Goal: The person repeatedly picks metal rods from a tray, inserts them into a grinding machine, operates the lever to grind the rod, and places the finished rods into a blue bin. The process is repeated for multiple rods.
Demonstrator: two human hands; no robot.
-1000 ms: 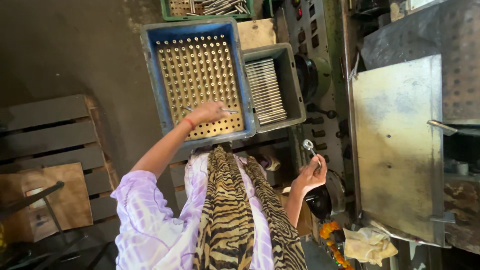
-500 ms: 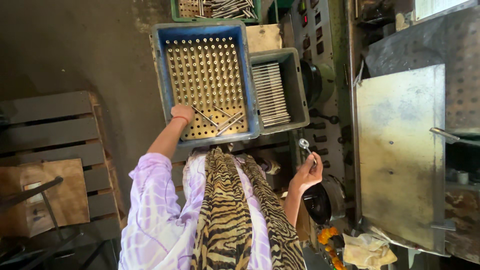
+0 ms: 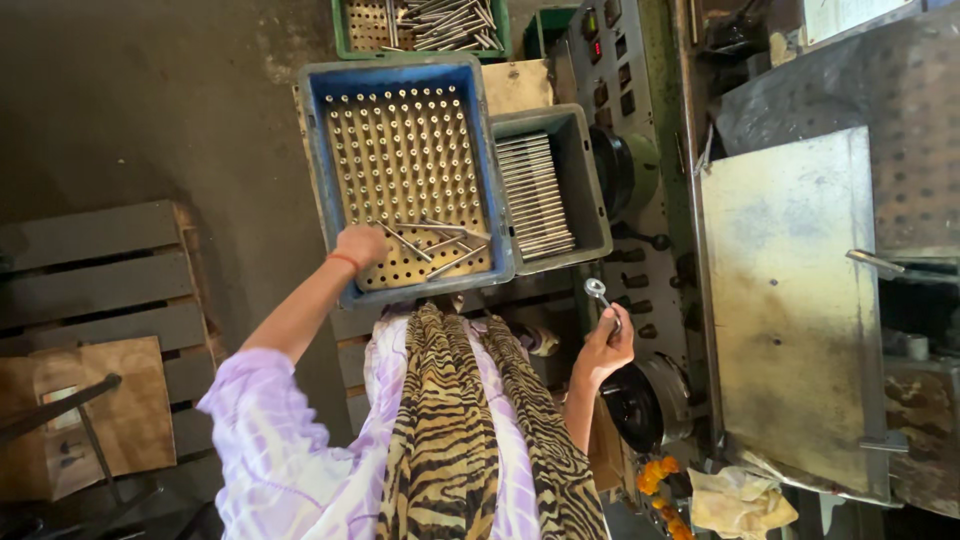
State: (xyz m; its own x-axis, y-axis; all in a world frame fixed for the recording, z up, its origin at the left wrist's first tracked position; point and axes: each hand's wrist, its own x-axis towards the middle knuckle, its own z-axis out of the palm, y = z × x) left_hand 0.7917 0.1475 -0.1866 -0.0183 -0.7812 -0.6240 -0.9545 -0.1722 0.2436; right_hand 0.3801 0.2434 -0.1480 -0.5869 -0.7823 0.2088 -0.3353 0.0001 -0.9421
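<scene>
Two blue crates (image 3: 318, 170) (one green crate (image 3: 420, 40) above), one spanner (image 3: 601, 299).

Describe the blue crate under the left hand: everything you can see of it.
The blue crate is a rectangular plastic bin with worn, dusty walls. Inside lies a tan perforated board with rows of holes, most holding upright metal pins. A few loose rods lie crosswise at its near end. The left hand rests on that near corner. A grey bin of rods sits against its right wall.

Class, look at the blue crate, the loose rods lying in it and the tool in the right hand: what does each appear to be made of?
Blue crate: probably moulded plastic, with even matte colour and a thick rim. Loose rods: bare metal, likely steel, grey with bright glints. Tool in the right hand: metal, shiny silver ring end.
</scene>
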